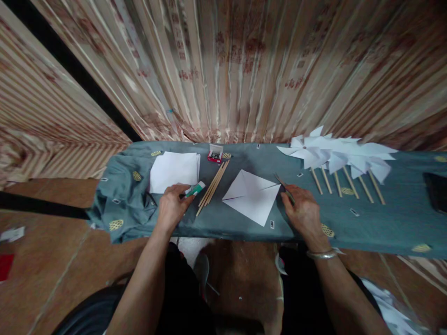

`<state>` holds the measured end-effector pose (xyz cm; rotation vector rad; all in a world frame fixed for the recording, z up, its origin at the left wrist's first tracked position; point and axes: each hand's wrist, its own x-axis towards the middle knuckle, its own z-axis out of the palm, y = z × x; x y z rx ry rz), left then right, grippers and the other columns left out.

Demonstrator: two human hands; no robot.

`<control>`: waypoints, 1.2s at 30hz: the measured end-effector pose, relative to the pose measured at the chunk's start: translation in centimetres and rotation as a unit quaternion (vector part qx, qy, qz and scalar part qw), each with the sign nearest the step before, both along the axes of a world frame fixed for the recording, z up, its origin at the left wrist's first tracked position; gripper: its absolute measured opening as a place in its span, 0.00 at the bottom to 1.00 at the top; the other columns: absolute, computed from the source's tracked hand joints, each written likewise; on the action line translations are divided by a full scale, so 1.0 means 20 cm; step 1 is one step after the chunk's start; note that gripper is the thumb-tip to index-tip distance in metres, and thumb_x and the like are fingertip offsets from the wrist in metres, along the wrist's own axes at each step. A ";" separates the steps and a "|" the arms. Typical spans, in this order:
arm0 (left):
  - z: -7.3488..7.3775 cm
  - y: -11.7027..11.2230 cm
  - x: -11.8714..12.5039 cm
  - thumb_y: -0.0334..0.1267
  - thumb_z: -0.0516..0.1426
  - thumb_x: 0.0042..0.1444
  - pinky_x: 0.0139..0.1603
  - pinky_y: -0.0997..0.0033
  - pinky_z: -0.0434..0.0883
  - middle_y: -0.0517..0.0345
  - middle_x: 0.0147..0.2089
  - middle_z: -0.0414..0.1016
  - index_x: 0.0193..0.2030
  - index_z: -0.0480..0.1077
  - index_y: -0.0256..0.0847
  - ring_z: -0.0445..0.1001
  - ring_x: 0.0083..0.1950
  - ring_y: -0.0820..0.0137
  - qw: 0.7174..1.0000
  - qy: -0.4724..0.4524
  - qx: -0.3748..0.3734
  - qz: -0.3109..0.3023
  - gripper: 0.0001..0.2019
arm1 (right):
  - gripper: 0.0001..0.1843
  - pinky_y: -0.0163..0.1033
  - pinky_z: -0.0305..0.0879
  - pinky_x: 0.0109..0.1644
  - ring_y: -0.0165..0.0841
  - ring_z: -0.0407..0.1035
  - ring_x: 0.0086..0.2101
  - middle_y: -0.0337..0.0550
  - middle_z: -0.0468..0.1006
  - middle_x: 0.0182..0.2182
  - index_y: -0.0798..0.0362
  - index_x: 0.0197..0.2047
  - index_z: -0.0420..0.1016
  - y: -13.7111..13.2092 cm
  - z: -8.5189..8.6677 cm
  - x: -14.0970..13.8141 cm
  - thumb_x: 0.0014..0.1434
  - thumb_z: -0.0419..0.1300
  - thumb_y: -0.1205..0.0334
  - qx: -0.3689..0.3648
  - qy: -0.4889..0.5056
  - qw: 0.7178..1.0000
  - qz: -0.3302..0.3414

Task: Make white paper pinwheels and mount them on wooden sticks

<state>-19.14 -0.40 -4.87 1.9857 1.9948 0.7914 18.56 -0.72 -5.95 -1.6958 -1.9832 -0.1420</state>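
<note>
My left hand (pixel 172 207) is closed around a short green-and-white tube (pixel 196 189), which looks like a glue stick, beside the front edge of a stack of white paper (pixel 174 172). My right hand (pixel 303 211) grips scissors (pixel 285 187) whose blades point up and left. The scissors are at the right corner of a white paper square (pixel 250 197) that has creases and slits running in from its corners. Between the stack and the square lie several thin wooden sticks (pixel 213 188).
A small open red-and-white box (pixel 215 153) stands behind the sticks. Several white paper pinwheels (pixel 342 151) on wooden sticks overlap at the right. A dark flat object (pixel 435 190) lies at the far right. Grey-green cloth (pixel 223 228) covers the narrow table, with a curtain (pixel 223 70) behind it.
</note>
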 end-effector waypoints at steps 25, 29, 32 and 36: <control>0.10 -0.01 0.57 0.45 0.68 0.40 0.38 0.70 0.72 0.53 0.37 0.82 0.43 0.80 0.36 0.76 0.34 0.68 0.863 -0.458 -0.186 -0.104 0.22 | 0.21 0.44 0.71 0.47 0.39 0.76 0.41 0.47 0.83 0.43 0.50 0.47 0.80 -0.12 0.10 -0.29 0.57 0.64 0.46 -0.179 0.455 0.867 0.098; 0.10 -0.04 0.69 0.42 0.69 0.41 0.42 0.68 0.72 0.51 0.40 0.83 0.44 0.80 0.35 0.78 0.38 0.65 0.821 -0.500 -0.227 -0.157 0.22 | 0.23 0.41 0.71 0.44 0.36 0.76 0.36 0.42 0.84 0.35 0.49 0.41 0.83 -0.11 0.10 -0.38 0.48 0.70 0.42 -0.296 0.672 0.670 0.105; 0.09 -0.03 0.72 0.41 0.70 0.40 0.48 0.65 0.73 0.50 0.44 0.83 0.44 0.80 0.37 0.79 0.42 0.63 0.789 -0.544 -0.236 -0.161 0.22 | 0.21 0.39 0.70 0.43 0.34 0.75 0.34 0.41 0.84 0.33 0.49 0.38 0.83 -0.09 0.11 -0.39 0.43 0.74 0.46 -0.309 0.735 0.598 0.077; 0.08 -0.02 0.74 0.41 0.71 0.40 0.53 0.61 0.72 0.49 0.46 0.83 0.41 0.80 0.37 0.79 0.46 0.61 0.750 -0.604 -0.232 -0.136 0.20 | 0.17 0.34 0.69 0.36 0.29 0.72 0.28 0.38 0.82 0.28 0.49 0.29 0.83 -0.07 0.10 -0.39 0.38 0.77 0.49 -0.274 0.774 0.569 0.039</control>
